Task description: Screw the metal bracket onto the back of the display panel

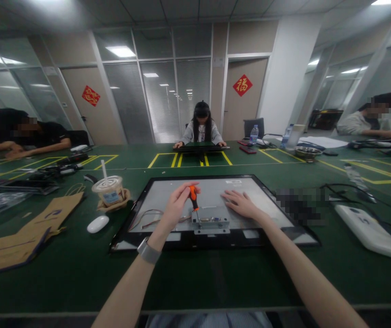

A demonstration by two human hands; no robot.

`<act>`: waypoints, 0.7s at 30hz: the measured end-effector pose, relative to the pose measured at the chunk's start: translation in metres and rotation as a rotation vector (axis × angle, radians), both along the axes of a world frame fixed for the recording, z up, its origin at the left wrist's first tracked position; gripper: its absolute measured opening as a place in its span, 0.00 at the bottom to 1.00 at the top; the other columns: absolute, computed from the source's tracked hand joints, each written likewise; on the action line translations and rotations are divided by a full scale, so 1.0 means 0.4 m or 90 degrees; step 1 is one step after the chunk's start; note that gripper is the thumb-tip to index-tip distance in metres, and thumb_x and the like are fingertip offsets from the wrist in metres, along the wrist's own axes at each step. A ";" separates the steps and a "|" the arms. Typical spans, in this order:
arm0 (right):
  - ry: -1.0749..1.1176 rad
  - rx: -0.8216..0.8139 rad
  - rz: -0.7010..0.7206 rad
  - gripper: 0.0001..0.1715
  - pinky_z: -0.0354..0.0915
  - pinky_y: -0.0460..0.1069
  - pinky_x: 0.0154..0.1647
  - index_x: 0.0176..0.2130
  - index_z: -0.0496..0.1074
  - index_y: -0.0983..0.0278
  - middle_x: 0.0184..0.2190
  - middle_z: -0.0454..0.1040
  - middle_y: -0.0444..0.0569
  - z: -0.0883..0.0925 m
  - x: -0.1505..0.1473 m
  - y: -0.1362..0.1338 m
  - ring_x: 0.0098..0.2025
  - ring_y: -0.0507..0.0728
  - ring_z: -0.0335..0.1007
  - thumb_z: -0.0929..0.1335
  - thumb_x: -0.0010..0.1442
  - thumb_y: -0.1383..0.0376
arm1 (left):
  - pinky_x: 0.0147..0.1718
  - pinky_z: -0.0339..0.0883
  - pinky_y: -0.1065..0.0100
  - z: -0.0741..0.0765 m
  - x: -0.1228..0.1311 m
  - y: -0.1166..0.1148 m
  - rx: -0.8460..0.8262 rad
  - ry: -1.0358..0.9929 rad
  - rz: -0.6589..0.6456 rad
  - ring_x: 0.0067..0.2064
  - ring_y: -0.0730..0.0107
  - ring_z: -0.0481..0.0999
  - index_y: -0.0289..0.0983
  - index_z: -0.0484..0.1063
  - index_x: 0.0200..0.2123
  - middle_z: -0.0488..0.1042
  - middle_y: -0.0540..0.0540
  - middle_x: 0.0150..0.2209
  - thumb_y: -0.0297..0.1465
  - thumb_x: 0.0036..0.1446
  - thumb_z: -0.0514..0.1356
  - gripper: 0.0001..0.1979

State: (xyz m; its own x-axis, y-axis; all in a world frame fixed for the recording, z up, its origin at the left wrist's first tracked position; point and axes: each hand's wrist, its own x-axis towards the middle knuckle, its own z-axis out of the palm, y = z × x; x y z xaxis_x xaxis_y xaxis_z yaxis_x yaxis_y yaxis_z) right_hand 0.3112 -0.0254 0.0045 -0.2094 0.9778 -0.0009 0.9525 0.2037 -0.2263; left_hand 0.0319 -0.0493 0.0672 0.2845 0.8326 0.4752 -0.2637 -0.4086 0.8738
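Note:
My left hand (180, 199) is closed round the handle of an orange and black screwdriver (193, 193). The screwdriver leans slightly, its shaft pointing down to the left end of a metal bracket (212, 224) with connector ports; whether the tip sits in a screw I cannot tell. That bracket is on the grey back of a flat display panel (209, 187) with a black frame, lying on the table. My right hand (241, 203) rests flat on the panel, fingers spread, to the right of the bracket. Thin cables (150, 220) lie on the panel at the left.
Left of the panel are a drink cup (108, 189) in a carrier, a white rounded case (98, 224) and a brown paper bag (34, 228). A white device (369, 230) and black cables lie at right. Across the green table, a person (201, 127) holds another panel.

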 end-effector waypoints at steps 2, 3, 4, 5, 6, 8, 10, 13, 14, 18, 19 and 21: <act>-0.001 0.000 0.001 0.30 0.38 0.69 0.64 0.64 0.54 0.50 0.68 0.49 0.43 0.000 0.001 0.000 0.69 0.63 0.39 0.53 0.66 0.50 | 0.45 0.64 0.66 0.000 0.001 -0.001 0.005 0.006 0.020 0.43 0.66 0.72 0.37 0.76 0.43 0.73 0.44 0.38 0.37 0.61 0.56 0.14; -0.001 0.000 0.002 0.30 0.38 0.69 0.64 0.64 0.54 0.50 0.68 0.49 0.43 -0.001 0.002 0.001 0.69 0.63 0.39 0.53 0.66 0.50 | 0.43 0.65 0.67 0.001 0.001 -0.002 0.015 0.017 0.038 0.42 0.67 0.72 0.37 0.77 0.41 0.72 0.44 0.39 0.37 0.60 0.57 0.13; -0.001 -0.001 0.002 0.30 0.39 0.70 0.64 0.64 0.54 0.50 0.68 0.49 0.43 -0.002 0.003 0.002 0.69 0.63 0.39 0.53 0.66 0.50 | 0.41 0.65 0.69 0.002 0.001 -0.003 0.028 0.029 0.057 0.40 0.69 0.71 0.37 0.77 0.38 0.71 0.45 0.39 0.37 0.59 0.59 0.12; -0.001 0.000 0.003 0.30 0.39 0.70 0.64 0.64 0.54 0.50 0.68 0.49 0.43 -0.004 0.004 0.003 0.69 0.64 0.40 0.53 0.66 0.50 | 0.39 0.65 0.70 0.002 0.001 -0.003 0.041 0.041 0.076 0.38 0.70 0.71 0.38 0.78 0.37 0.71 0.45 0.39 0.37 0.58 0.60 0.11; 0.000 0.003 0.003 0.30 0.39 0.70 0.64 0.64 0.54 0.50 0.68 0.49 0.43 -0.005 0.005 0.004 0.69 0.64 0.40 0.54 0.66 0.50 | 0.38 0.65 0.70 0.003 0.000 -0.003 0.051 0.052 0.091 0.36 0.71 0.70 0.38 0.78 0.36 0.70 0.46 0.38 0.37 0.57 0.60 0.10; 0.003 0.007 0.005 0.30 0.38 0.70 0.64 0.64 0.55 0.51 0.68 0.49 0.44 -0.007 0.005 0.004 0.69 0.64 0.40 0.54 0.66 0.51 | 0.38 0.65 0.71 0.003 -0.001 -0.002 0.055 0.062 0.104 0.35 0.72 0.70 0.38 0.78 0.38 0.71 0.47 0.35 0.37 0.57 0.60 0.11; 0.007 0.010 0.006 0.29 0.38 0.70 0.64 0.64 0.55 0.51 0.68 0.50 0.44 -0.007 0.005 0.004 0.69 0.64 0.41 0.54 0.66 0.51 | 0.41 0.65 0.69 0.002 -0.002 0.001 0.034 0.044 0.086 0.37 0.70 0.72 0.38 0.77 0.41 0.73 0.46 0.35 0.37 0.59 0.58 0.13; 0.007 0.003 0.004 0.29 0.37 0.70 0.64 0.64 0.55 0.50 0.68 0.49 0.44 -0.004 0.004 0.002 0.69 0.63 0.40 0.54 0.66 0.51 | 0.44 0.66 0.65 -0.002 -0.003 0.006 -0.007 -0.005 0.030 0.42 0.64 0.74 0.36 0.76 0.44 0.75 0.43 0.37 0.38 0.60 0.57 0.15; 0.006 0.001 0.003 0.29 0.37 0.69 0.64 0.64 0.55 0.50 0.68 0.49 0.44 -0.003 0.003 0.001 0.69 0.63 0.40 0.54 0.66 0.51 | 0.45 0.66 0.65 -0.003 -0.004 0.008 -0.012 -0.014 0.022 0.43 0.64 0.74 0.36 0.76 0.43 0.76 0.43 0.38 0.38 0.60 0.57 0.15; 0.003 0.001 0.004 0.29 0.37 0.68 0.64 0.64 0.54 0.50 0.68 0.49 0.44 0.004 0.001 -0.002 0.69 0.63 0.40 0.54 0.66 0.51 | 0.41 0.66 0.70 -0.008 -0.007 0.012 0.029 0.005 0.079 0.41 0.68 0.72 0.37 0.78 0.36 0.73 0.45 0.39 0.37 0.57 0.60 0.11; 0.002 0.001 0.004 0.29 0.37 0.68 0.64 0.64 0.54 0.50 0.68 0.49 0.44 0.005 0.000 -0.003 0.69 0.63 0.40 0.54 0.66 0.51 | 0.40 0.65 0.71 -0.008 -0.008 0.012 0.041 0.016 0.095 0.39 0.70 0.72 0.37 0.78 0.35 0.73 0.46 0.38 0.37 0.56 0.61 0.10; 0.001 0.000 0.002 0.29 0.37 0.68 0.64 0.65 0.54 0.50 0.68 0.49 0.44 0.006 -0.001 -0.004 0.69 0.63 0.40 0.54 0.67 0.52 | 0.39 0.66 0.71 -0.006 -0.010 0.012 0.040 0.029 0.098 0.37 0.71 0.72 0.37 0.78 0.38 0.73 0.46 0.36 0.37 0.56 0.61 0.10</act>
State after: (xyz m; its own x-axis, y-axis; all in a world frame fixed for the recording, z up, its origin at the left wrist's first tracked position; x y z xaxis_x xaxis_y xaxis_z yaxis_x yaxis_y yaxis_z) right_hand 0.3108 -0.0271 0.0070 -0.2118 0.9773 -0.0002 0.9516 0.2062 -0.2278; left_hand 0.0279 -0.0444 0.0647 0.1792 0.8374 0.5164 -0.1541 -0.4946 0.8554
